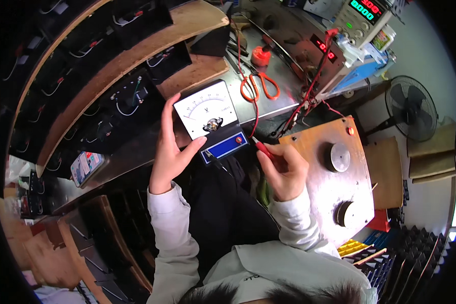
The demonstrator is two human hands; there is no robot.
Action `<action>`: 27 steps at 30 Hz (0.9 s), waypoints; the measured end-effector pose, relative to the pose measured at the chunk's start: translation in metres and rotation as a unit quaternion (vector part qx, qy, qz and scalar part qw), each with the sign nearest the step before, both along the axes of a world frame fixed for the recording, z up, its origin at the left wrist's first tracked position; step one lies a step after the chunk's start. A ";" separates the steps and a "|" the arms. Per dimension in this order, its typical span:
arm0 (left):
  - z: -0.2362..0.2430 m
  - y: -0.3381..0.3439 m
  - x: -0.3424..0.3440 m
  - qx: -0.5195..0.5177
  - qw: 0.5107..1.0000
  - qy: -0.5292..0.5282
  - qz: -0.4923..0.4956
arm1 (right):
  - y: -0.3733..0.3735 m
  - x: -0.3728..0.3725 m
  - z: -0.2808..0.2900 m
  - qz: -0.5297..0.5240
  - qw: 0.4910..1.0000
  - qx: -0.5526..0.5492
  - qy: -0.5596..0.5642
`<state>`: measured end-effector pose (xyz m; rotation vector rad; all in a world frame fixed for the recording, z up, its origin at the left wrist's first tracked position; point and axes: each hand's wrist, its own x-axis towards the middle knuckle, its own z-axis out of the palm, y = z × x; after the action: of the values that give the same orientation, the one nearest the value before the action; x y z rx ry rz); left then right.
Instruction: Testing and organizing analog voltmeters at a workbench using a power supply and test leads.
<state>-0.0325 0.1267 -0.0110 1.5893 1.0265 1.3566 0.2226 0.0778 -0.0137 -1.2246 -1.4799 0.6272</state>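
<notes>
My left hand (169, 149) grips an analog voltmeter (210, 119) with a white dial face and a black base with a blue panel, holding it up by its left side. My right hand (282, 169) pinches a red test probe (262, 147) whose tip points at the meter's lower right corner. A red wire (248, 83) runs from the probe up across the bench. A black lead (215, 161) hangs below the meter's base.
Orange-handled scissors (258, 85) lie on the metal bench behind the meter. A bench power supply (362, 17) with lit displays stands at the upper right. A wooden panel with two round knobs (337, 172) sits to the right. A phone (86, 167) lies at left. A fan (410, 107) stands far right.
</notes>
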 end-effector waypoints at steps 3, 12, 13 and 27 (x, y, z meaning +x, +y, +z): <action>0.003 0.000 0.001 0.014 0.999 0.030 0.005 | 0.003 -0.008 -0.003 -0.002 0.998 0.026 -0.062; 0.002 0.001 -0.001 0.013 0.999 0.034 -0.003 | 0.011 -0.015 -0.010 0.024 0.988 0.053 -0.140; 0.001 0.000 -0.002 0.009 1.000 0.027 -0.005 | 0.010 -0.015 -0.010 0.019 0.989 0.042 -0.138; 0.015 -0.037 0.033 0.098 0.960 0.218 0.143 | 0.011 -0.064 -0.003 -0.030 0.972 0.044 -0.231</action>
<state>0.0001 0.0893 0.0045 2.0069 1.4697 1.3582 0.1583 0.0887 -0.0162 -1.4016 -1.8220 0.2373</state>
